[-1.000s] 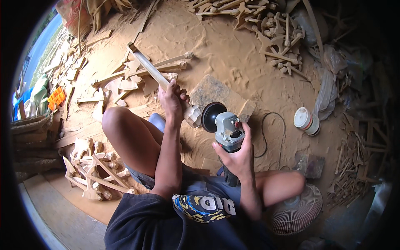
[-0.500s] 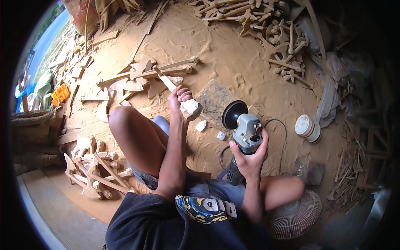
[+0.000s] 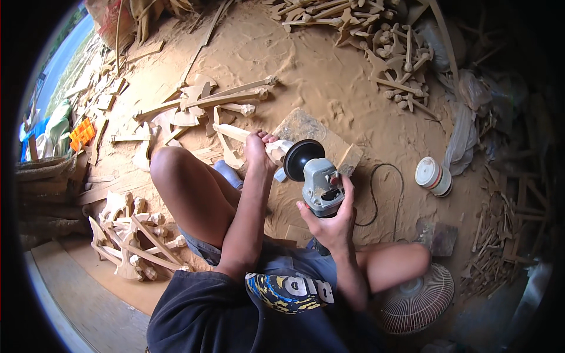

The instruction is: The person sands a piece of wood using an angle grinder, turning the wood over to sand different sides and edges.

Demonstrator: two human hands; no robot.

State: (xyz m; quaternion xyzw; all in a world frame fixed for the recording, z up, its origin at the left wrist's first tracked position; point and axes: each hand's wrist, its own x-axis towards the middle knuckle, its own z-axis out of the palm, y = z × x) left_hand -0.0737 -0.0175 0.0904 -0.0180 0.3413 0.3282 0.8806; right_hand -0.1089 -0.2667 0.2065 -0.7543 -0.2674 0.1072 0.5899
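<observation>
My left hand (image 3: 259, 147) is closed around the shaft of a pale wooden axe-shaped piece (image 3: 235, 133). Its curved blade end points to the far left, and its faceted knob end faces right. In my right hand (image 3: 332, 220) is a grey angle grinder (image 3: 322, 187), held by its body, with a round black disc (image 3: 304, 157) on top. The disc's left edge overlaps the knob; whether they touch, I cannot tell. A dusty flat board (image 3: 303, 125) lies beyond my hands, with a wooden block (image 3: 351, 159) to the right of the disc.
Similar wooden pieces lie at the far left (image 3: 200, 103), by my left knee (image 3: 132, 235) and in a heap at the far right (image 3: 406, 65). A white tub (image 3: 432, 175), a black cord (image 3: 402, 182) and a round fan (image 3: 419, 300) are on the right. Sawdust covers the ground.
The grinder has moved left and a little farther away, up to the knob. The wooden axe has turned, so its curved blade now shows. My left hand has shifted slightly right.
</observation>
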